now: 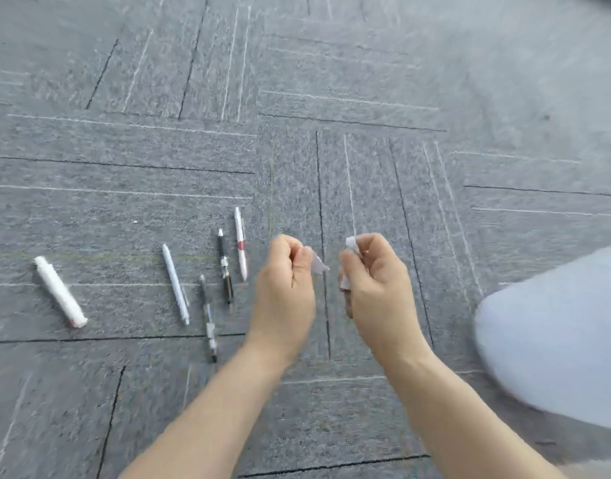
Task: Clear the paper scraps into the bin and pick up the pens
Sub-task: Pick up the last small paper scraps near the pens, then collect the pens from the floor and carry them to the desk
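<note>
Both of my hands hover over grey carpet. My left hand (286,281) is closed around a white paper scrap (318,263) that sticks out to its right. My right hand (376,281) is closed on more white paper scraps (352,244), which poke out above and below the fingers. To the left of my left hand lie several pens: a white pen with a red band (241,243), a black pen (225,266), a dark clear pen (208,318) and a white pen (175,284). A thick white marker (60,292) lies further left. No bin is in view.
Grey carpet tiles (297,133) with thin black and white lines fill the frame. My knee in pale trousers (556,337) is at the right edge, close to my right arm.
</note>
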`<move>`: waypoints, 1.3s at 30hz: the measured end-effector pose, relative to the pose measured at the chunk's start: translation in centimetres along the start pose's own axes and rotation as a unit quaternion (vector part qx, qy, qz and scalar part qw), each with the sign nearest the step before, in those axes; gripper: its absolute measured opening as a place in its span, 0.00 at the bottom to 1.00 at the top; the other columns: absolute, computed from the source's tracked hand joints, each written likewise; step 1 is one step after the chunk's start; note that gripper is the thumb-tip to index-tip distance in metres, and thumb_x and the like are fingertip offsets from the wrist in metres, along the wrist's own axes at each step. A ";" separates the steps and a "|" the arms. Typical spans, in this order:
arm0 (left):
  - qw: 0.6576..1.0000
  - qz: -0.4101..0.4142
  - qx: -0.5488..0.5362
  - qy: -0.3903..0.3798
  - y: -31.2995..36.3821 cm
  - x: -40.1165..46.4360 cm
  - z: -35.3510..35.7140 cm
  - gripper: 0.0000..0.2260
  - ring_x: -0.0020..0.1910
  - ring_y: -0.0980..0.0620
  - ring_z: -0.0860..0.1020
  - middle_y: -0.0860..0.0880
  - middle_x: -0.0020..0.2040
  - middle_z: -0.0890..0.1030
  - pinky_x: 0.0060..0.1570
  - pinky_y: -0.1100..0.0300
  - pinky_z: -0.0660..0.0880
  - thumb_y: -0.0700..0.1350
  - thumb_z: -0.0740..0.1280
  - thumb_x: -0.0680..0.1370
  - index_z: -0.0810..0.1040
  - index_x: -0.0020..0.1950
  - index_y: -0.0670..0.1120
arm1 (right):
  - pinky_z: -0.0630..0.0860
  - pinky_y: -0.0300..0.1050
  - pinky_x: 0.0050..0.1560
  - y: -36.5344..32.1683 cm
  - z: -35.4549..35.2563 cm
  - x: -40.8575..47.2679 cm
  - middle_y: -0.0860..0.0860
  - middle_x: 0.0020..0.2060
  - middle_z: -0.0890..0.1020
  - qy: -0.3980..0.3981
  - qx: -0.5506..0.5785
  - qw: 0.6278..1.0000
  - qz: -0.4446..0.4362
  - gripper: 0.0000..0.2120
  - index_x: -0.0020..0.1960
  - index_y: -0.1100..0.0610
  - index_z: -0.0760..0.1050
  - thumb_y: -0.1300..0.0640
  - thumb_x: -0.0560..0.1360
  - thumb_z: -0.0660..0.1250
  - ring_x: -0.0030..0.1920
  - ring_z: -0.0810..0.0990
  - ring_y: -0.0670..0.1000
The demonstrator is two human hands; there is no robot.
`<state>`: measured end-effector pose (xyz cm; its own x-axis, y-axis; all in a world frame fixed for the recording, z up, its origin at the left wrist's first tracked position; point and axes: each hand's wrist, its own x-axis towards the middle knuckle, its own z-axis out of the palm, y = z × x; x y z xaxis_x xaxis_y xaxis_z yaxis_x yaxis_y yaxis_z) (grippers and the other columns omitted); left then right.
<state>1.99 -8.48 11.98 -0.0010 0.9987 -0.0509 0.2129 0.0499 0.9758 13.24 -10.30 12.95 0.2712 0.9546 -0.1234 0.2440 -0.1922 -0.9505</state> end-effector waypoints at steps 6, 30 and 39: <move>0.964 0.123 -0.118 -0.204 11.9 0.7 15.4 0.09 0.29 0.52 0.65 0.55 0.30 0.69 0.32 0.53 0.65 0.46 0.57 0.80 0.69 0.40 0.48 | 0.67 0.51 0.30 -5.8 -17.3 0.1 0.52 0.29 0.72 0.313 -0.070 0.945 -0.065 0.09 0.41 0.52 0.70 0.52 0.79 0.62 0.28 0.67 0.52; 0.977 0.086 -0.021 -0.193 11.9 1.0 19.0 0.04 0.33 0.53 0.75 0.52 0.35 0.77 0.37 0.53 0.75 0.44 0.66 0.75 0.73 0.42 0.47 | 0.75 0.47 0.36 -4.9 -20.0 0.6 0.49 0.32 0.79 0.411 0.001 0.909 -0.074 0.06 0.38 0.47 0.73 0.54 0.73 0.66 0.32 0.78 0.53; 0.928 -0.205 0.274 0.145 -8.3 0.5 -4.2 0.03 0.39 0.50 0.75 0.49 0.46 0.76 0.36 0.55 0.68 0.43 0.62 0.76 0.72 0.47 0.50 | 0.76 0.47 0.42 4.2 6.0 6.2 0.44 0.42 0.79 -0.099 -0.275 0.955 0.044 0.09 0.56 0.50 0.74 0.49 0.79 0.60 0.43 0.78 0.51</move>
<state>-3.90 -8.35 4.73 -0.4370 0.8620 -0.2570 0.6025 0.4926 0.6280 10.35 -3.81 6.49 0.1440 0.9434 -0.2988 0.6955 -0.3112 -0.6476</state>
